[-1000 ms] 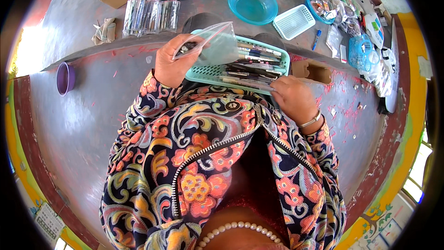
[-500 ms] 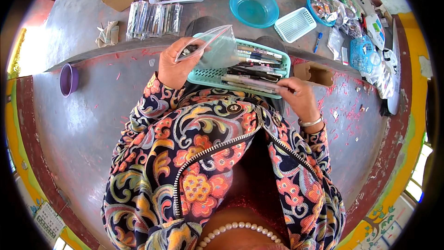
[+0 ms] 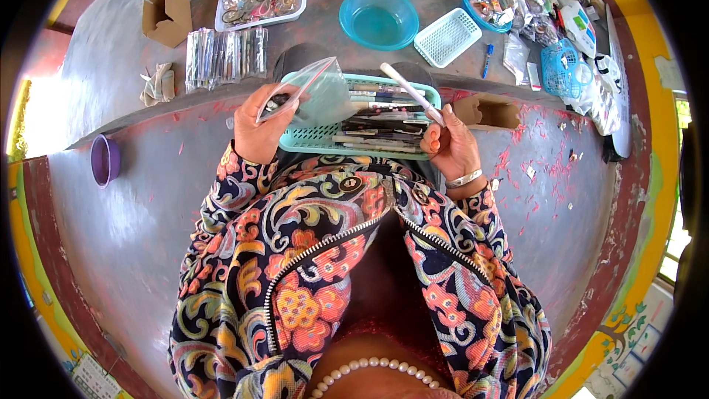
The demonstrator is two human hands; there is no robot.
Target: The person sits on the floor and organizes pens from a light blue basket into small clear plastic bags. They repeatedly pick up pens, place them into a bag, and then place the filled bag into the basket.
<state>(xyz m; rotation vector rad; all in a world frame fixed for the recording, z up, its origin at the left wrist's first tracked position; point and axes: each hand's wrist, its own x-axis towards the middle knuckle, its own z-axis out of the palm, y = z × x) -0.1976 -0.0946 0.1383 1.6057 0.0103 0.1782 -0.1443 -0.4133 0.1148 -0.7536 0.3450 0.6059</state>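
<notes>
In my left hand [image 3: 260,123] is a clear zip bag [image 3: 325,96] with a red seal line, its mouth gaping toward the hand. Something dark shows at the bag's opening, too small to name. My right hand [image 3: 456,145] pinches a pale pen [image 3: 410,91], tilted up and to the left, above the right end of a light green plastic basket [image 3: 301,135]. Several pens [image 3: 380,129], dark and light, lie in that basket, which rests in front of my body. The bag covers part of the basket's left side.
Ahead, a grey table bears a blue-green basin [image 3: 379,18], a pale basket [image 3: 447,37], bagged pens [image 3: 226,59], a white tray of small items [image 3: 261,0] and a cardboard box [image 3: 167,15]. A blue pen [image 3: 488,60] lies near its edge. An open carton [image 3: 489,112] sits right of my basket.
My right hand has raised the pale pen out of the basket and turned it upright-slanting. The left hand still holds the bag. The whole view has shifted slightly.
</notes>
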